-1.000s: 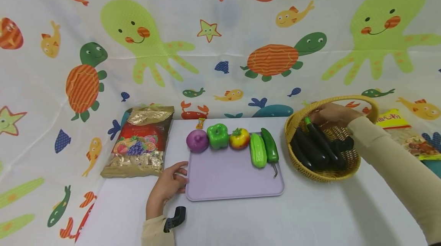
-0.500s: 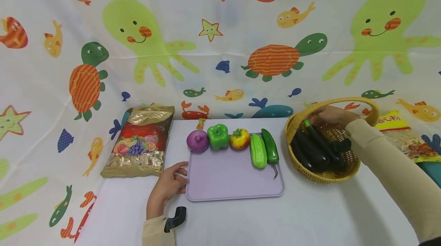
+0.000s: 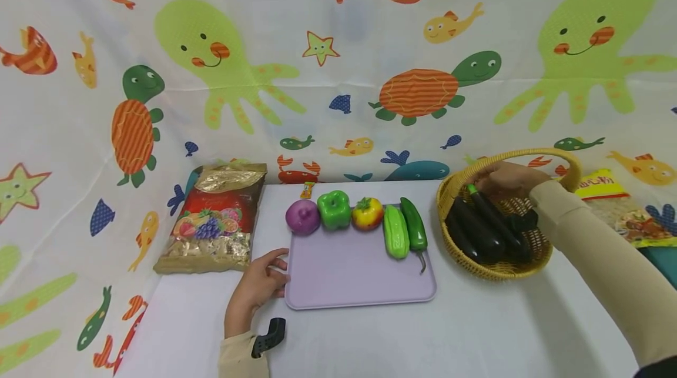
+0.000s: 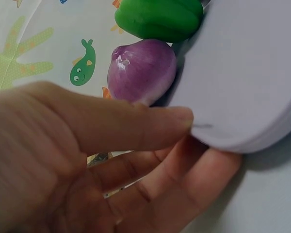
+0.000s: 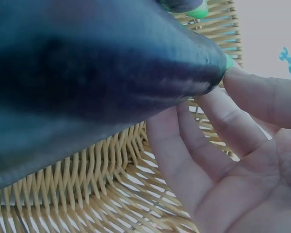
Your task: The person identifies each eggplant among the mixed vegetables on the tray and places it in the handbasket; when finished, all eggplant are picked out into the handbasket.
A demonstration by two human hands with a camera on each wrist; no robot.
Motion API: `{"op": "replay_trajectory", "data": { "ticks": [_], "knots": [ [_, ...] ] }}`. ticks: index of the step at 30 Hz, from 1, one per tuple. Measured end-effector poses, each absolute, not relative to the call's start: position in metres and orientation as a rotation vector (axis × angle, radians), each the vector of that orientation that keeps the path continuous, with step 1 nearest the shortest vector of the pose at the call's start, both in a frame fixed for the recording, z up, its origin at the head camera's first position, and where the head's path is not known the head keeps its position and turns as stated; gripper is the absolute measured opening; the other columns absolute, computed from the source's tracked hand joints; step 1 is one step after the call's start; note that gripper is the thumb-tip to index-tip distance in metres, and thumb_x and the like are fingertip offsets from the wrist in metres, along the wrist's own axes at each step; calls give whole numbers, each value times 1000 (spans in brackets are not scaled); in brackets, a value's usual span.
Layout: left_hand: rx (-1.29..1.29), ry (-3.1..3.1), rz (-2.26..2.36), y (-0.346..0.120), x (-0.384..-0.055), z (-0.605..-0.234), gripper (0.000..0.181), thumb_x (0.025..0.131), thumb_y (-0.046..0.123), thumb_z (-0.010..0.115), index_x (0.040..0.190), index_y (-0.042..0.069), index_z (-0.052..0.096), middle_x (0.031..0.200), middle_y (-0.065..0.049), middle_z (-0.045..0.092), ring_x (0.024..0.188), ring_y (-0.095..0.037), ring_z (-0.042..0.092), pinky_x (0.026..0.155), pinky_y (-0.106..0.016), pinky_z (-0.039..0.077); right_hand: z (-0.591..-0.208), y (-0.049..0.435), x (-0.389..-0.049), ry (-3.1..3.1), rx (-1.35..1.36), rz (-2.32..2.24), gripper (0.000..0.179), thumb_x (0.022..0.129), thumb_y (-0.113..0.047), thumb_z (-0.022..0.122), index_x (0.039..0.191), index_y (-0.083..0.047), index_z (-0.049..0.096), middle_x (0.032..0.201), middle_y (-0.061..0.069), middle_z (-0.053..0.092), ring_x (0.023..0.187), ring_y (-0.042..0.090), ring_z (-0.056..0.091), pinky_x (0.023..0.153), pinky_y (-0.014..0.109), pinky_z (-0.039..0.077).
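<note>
My left hand holds the left edge of a pale purple tray; in the left wrist view its thumb lies at the rim, with fingers below. Along the tray's far side are a purple onion, a green bell pepper, a red-and-yellow tomato-like piece, a light green ridged vegetable and a green chili pepper. Inside the wicker basket, my right hand pinches the stem end of a dark eggplant. Other eggplants lie there.
The basket's handle arches over the right hand. A red-and-gold bag lies left of the tray, and a yellow-topped packet right of the basket. A tiny orange packet sits behind the onion. A patterned cloth hangs behind.
The right hand and forearm have shifted very slightly within the basket. The left hand, tray and vegetables stay where they were.
</note>
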State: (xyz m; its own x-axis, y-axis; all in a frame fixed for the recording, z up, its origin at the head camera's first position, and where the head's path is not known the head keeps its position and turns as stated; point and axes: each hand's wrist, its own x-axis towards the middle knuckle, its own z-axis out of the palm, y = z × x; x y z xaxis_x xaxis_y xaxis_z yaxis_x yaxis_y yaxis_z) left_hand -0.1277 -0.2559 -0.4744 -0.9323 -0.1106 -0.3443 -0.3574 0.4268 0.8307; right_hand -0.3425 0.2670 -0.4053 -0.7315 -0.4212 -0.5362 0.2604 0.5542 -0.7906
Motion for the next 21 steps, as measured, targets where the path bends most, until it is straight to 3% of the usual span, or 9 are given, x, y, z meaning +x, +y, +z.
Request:
{"op": "replay_trajectory", "data": {
  "ticks": [10, 21],
  "knots": [
    [-421, 2458, 1508, -253, -128, -471, 56, 87, -13, 65, 140, 2, 57, 111, -16, 60, 81, -21, 60, 60, -34, 60, -403, 265, -351, 2088, -153, -1167, 43, 100, -5, 54, 138, 14, 47, 94, 2, 61, 83, 15, 59, 77, 34, 57],
    [-436, 2451, 1510, -250, -129, -472, 55, 87, -13, 65, 140, 3, 58, 109, -14, 60, 80, -21, 61, 60, -33, 60, -402, 269, -357, 2062, -212, -1132, 36, 101, -6, 53, 132, 11, 53, 99, 1, 63, 87, 15, 60, 80, 36, 57]
  ]
}}
